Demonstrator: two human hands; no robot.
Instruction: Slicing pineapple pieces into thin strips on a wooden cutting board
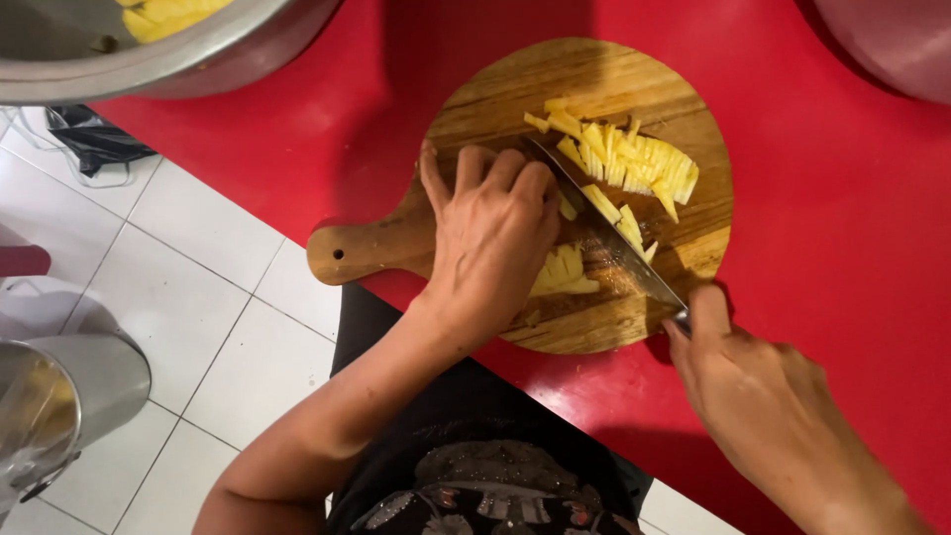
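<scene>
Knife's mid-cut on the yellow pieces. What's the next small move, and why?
Probably press the knife down through the uncut yellow piece pinned under the left hand, since the blade lies right beside those fingers, with cut strips already piled beyond it.

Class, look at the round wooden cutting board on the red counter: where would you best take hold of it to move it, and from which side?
Grip the cutting board by its short handle, coming from the left: it juts past the counter edge, clear of the cut yellow sticks, the knife and both hands.
</scene>
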